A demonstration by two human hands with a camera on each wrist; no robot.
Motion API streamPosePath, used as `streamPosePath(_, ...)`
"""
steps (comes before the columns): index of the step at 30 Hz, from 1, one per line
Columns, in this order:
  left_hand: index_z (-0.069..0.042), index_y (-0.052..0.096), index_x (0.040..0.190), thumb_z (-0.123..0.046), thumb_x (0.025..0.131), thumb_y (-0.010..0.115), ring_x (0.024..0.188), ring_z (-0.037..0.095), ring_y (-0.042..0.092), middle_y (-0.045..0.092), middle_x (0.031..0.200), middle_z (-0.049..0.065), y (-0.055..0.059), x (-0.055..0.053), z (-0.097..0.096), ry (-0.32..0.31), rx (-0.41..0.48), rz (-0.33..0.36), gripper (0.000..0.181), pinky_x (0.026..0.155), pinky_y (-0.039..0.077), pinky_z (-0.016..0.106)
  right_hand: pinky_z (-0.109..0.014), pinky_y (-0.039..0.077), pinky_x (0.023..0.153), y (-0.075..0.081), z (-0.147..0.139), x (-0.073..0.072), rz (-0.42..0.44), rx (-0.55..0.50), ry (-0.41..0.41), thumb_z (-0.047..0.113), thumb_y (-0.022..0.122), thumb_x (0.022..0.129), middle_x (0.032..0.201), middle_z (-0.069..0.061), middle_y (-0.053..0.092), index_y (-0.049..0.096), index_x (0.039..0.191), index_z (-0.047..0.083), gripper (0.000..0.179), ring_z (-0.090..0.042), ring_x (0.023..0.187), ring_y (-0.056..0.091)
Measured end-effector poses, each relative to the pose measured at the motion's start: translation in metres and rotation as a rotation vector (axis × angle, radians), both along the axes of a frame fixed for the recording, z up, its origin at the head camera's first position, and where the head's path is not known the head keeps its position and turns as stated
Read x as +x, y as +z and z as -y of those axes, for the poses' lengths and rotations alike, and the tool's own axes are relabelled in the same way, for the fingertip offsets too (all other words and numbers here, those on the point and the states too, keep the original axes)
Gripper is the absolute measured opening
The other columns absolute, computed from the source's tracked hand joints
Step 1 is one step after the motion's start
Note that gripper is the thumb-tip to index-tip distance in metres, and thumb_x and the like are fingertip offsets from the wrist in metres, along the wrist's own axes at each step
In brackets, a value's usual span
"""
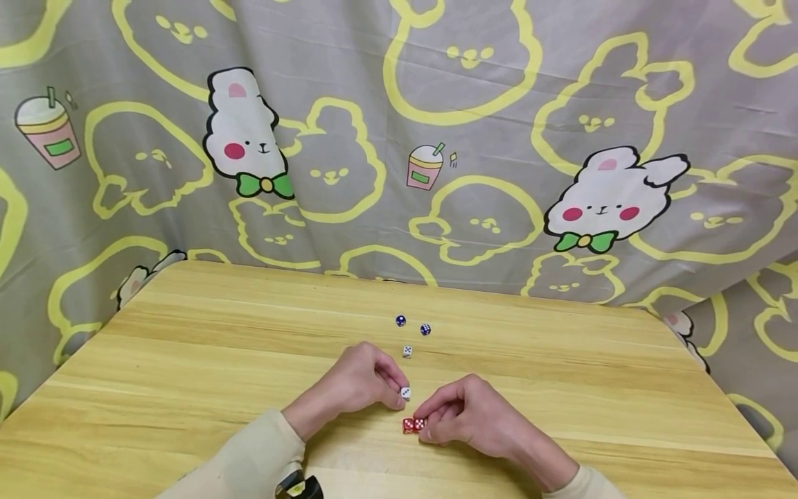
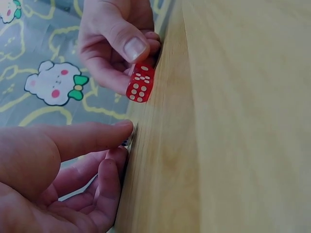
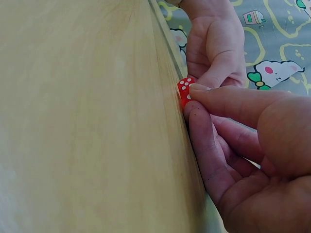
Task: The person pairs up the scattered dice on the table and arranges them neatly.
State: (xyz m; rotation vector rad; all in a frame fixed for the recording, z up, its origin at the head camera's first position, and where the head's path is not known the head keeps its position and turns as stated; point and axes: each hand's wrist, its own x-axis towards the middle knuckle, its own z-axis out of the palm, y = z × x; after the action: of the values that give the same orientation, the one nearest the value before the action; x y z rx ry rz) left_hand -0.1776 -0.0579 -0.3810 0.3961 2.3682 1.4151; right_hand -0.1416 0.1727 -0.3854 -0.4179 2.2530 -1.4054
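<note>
In the head view my left hand (image 1: 361,380) pinches a white die (image 1: 405,393) between thumb and fingertips; the left wrist view mostly hides that die behind the fingers. Just nearer to me, my right hand (image 1: 469,418) pinches a red die (image 1: 420,423) at its sides. A second red die (image 1: 408,425) lies right against its left face, so the two form a short row on the table. Another white die (image 1: 407,351) sits a little beyond the left fingertips. Farther back are two dark blue dice, one at the left (image 1: 401,321) and one at the right (image 1: 426,330).
The dice are on a wooden table (image 1: 206,346) with light grain. A grey curtain (image 1: 349,41) with yellow outlines and white rabbit figures hangs behind and around it. Near the left sleeve, a dark object (image 1: 299,486) shows at the bottom edge.
</note>
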Motion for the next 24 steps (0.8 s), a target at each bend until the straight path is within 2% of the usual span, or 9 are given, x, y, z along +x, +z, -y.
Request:
streamPosePath(10, -0.010, 0.080, 0.086, -0.001, 0.071, 0.093, 0.072, 0.012, 0.068, 0.076, 0.078, 0.000, 0.0008, -0.0006, 0.0008, -0.004, -0.003, 0.018, 0.021, 0.073, 0.055, 0.027, -0.017, 0.049, 0.060, -0.0017, -0.0010, -0.0015, -0.005, -0.023, -0.003, 0.011, 0.089, 0.082, 0.084, -0.005, 0.079, 0.083, 0.099, 0.007, 0.018, -0.007, 0.069, 0.065)
streamPosePath(24, -0.011, 0.081, 0.087, -0.003, 0.071, 0.094, 0.074, 0.012, 0.069, 0.076, 0.079, 0.000, 0.0007, -0.0009, 0.0009, -0.005, -0.021, 0.013, 0.022, 0.075, 0.055, 0.028, -0.018, 0.050, 0.061, 0.0001, -0.0013, -0.0007, -0.004, -0.009, 0.004, 0.013, 0.090, 0.082, 0.084, -0.004, 0.079, 0.084, 0.098, 0.010, 0.018, -0.008, 0.070, 0.067)
